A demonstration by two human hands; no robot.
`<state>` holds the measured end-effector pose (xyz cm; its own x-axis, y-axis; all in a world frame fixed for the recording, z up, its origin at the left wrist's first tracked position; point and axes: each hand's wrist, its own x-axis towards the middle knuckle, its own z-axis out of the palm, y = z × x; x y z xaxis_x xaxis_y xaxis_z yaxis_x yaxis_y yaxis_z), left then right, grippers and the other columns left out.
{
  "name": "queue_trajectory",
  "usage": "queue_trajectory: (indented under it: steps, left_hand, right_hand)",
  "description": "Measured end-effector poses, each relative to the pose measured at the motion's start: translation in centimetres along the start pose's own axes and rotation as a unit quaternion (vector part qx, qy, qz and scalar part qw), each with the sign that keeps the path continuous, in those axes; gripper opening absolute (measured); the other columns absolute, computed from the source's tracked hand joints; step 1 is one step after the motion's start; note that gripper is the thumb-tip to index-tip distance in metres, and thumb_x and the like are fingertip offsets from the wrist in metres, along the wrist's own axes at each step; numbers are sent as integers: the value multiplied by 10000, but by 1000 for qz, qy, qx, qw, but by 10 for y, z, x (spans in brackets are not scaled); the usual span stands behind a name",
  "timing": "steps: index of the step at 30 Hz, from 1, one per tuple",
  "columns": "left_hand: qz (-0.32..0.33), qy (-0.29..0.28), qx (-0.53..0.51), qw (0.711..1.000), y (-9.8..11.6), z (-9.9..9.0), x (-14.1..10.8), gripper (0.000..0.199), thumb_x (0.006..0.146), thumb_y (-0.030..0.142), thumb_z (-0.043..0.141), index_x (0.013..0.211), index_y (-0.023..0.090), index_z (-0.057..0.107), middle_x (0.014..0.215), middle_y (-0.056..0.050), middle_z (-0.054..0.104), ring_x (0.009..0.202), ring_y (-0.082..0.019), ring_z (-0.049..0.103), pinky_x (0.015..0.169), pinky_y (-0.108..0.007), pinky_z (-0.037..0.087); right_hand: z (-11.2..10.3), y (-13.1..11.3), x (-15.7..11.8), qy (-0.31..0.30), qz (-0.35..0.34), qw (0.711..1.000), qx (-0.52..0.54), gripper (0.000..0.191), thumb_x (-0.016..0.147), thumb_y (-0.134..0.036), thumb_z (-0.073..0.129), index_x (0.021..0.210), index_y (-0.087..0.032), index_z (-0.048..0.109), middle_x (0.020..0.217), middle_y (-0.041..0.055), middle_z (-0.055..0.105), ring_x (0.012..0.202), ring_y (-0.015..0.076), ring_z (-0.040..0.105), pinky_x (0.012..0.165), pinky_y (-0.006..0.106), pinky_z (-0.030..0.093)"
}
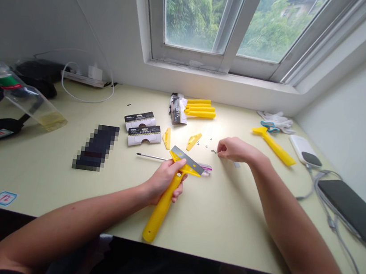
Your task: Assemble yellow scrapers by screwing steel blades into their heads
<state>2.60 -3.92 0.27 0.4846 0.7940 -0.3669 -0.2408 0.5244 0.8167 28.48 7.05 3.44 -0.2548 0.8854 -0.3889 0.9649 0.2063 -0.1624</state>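
My left hand is closed around the neck of a yellow scraper, its thumb pressing on the flat metal blade that lies across the head. The scraper's handle points down toward the front edge of the table. On the tabletop, my right hand has its fingers pinched together beside some small screws; anything between the fingertips is hidden. Two yellow cover pieces lie beyond the scraper head. Behind my left hand is a screwdriver, partly covered by hand and scraper.
Two cardboard packages lie left of centre, near a pixelated dark object. Several yellow handles are stacked at the back. Rightward are another yellow handle, gloves, a white device and cables. A bottle leans at left.
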Motion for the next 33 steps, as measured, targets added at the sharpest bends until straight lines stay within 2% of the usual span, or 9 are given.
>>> queue_trajectory:
  steps: [6, 11, 15, 19, 24, 27, 29, 31, 33]
  left_hand:
    - [2, -2, -2, 1000, 0, 0, 0, 357, 888, 544, 548, 895, 205, 437, 745, 56, 468, 347, -36, 422, 279, -173, 375]
    - [7, -5, -2, 1000, 2, 1, -1, 355, 891, 543, 541, 890, 205, 432, 746, 56, 469, 341, -31, 413, 276, -170, 369]
    - [12, -7, -3, 1000, 2, 1, -1, 361, 888, 551, 548, 907, 208, 438, 758, 56, 474, 342, -29, 416, 277, -170, 375]
    - [15, -12, -2, 1000, 2, 1, -1, 372, 887, 556, 553, 902, 204, 438, 758, 54, 471, 341, -27, 414, 275, -168, 372]
    - [20, -11, -3, 1000, 2, 1, 0, 387, 877, 563, 565, 894, 201, 428, 754, 54, 470, 335, -30, 417, 270, -170, 372]
    - [25, -13, -3, 1000, 1, 0, 1, 381, 880, 559, 562, 896, 202, 427, 752, 54, 473, 333, -30, 416, 268, -170, 370]
    - [29, -16, -7, 999, 0, 0, 1, 378, 882, 557, 561, 897, 204, 425, 752, 53, 476, 333, -33, 419, 268, -172, 370]
    - [29, -20, -12, 999, -1, -1, 1, 377, 885, 559, 554, 894, 206, 422, 759, 50, 479, 336, -36, 425, 270, -177, 376]
    - [24, -21, -17, 999, -1, -2, 1, 375, 885, 558, 554, 891, 209, 416, 766, 48, 482, 339, -36, 427, 274, -180, 381]
  right_hand:
    - [-5, -3, -5, 4, -4, 1000, -3, 192, 762, -323, 597, 866, -218, 720, 895, 56, 721, 748, 184, 639, 607, 269, 442]
    - [-15, -7, -11, 54, -21, 998, 26, 253, 832, -385, 526, 932, -238, 705, 959, 47, 720, 774, 174, 650, 657, 275, 468]
    - [-21, -1, -14, 95, -1, 995, 18, 256, 833, -377, 530, 939, -232, 713, 971, 62, 721, 823, 198, 658, 667, 282, 473]
    - [-19, 7, -12, 96, 6, 995, 24, 262, 849, -384, 519, 954, -241, 711, 984, 51, 720, 834, 197, 661, 684, 288, 487]
    - [-3, -9, 1, 126, -62, 987, 84, 264, 876, -353, 510, 1018, -221, 690, 962, 52, 723, 804, 180, 664, 719, 295, 512]
    - [11, -30, 16, 183, -167, 966, 72, 356, 886, -290, 526, 1213, -198, 634, 1196, 89, 678, 1031, 213, 646, 900, 342, 504]
    - [21, -43, 26, 199, -231, 951, 43, 451, 895, -251, 527, 1342, -208, 557, 1378, 91, 583, 1235, 242, 553, 1036, 392, 435]
    - [28, -53, 34, 188, -252, 949, 15, 457, 911, -217, 498, 1366, -232, 540, 1430, 77, 547, 1305, 258, 501, 1069, 434, 398]
    - [32, -59, 39, 177, -249, 952, -9, 384, 927, -199, 462, 1280, -241, 609, 1388, 75, 587, 1266, 269, 533, 1040, 458, 400]
